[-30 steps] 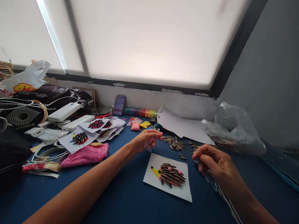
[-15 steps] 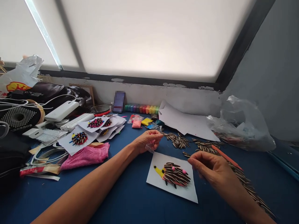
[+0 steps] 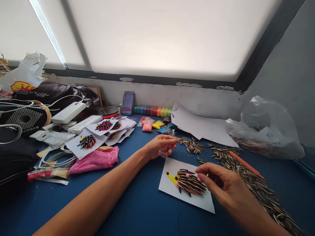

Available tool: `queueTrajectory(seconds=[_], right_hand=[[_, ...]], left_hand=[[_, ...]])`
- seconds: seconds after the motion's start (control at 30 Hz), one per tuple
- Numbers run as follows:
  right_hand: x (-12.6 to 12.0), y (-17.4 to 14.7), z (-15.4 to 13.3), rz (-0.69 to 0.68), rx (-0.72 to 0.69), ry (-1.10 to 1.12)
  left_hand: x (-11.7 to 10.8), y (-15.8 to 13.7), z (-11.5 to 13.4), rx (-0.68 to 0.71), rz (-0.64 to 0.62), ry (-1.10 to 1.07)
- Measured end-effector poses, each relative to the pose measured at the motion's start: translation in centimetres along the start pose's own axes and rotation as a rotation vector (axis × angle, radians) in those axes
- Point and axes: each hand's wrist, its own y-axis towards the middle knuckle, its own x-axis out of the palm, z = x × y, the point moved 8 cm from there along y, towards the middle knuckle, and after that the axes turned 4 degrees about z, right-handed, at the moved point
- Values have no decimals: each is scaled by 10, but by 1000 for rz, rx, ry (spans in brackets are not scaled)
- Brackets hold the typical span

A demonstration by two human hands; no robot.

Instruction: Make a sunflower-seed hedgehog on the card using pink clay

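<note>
A white card (image 3: 169,187) lies on the blue table, bearing a hedgehog (image 3: 190,183) with a yellow clay snout, black eye and nose, and striped sunflower seeds as spines. Two small pink clay balls (image 3: 187,176) sit on the spines. My right hand (image 3: 221,183) is over the card's right side, thumb and forefinger slightly apart beside the right-hand ball; I see nothing between them. Beyond the card's top edge, my left hand (image 3: 161,146) is closed around a crumpled clear plastic packet (image 3: 162,152). A bit of pink shows at its fingers.
Loose sunflower seeds (image 3: 258,193) spread along the right, with an orange stick (image 3: 247,164) on them. A smaller seed pile (image 3: 193,146), clay packets (image 3: 147,126), paper sheets (image 3: 201,123) and a plastic bag (image 3: 270,131) lie behind. Finished hedgehog cards (image 3: 86,142) and a pink cloth (image 3: 95,161) are left.
My right hand has moved left over the card, towards the hedgehog's spines, and its thumb and forefinger have parted. My left hand keeps the packet. The whole view has shifted slightly.
</note>
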Motion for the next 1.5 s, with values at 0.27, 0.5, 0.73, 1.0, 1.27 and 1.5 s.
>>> queueTrajectory(seconds=[0.27, 0.5, 0.73, 1.0, 1.27, 1.5], right_hand=[[14, 0, 3, -63, -64, -107], [20, -2, -4, -25, -167, -101], [20, -4, -17, 11, -271, -180], [21, -4, -14, 19, -296, -231], [21, -5, -11, 6, -299, -277], [13, -4, -20, 65, -320, -248]], left_hand=[[2, -1, 2, -16, 7, 37], [-1, -1, -1, -10, 5, 59], [2, -2, 2, -1, 20, 76], [3, -4, 4, -2, 28, 97], [2, -4, 3, -2, 31, 108], [3, -3, 2, -3, 24, 125]])
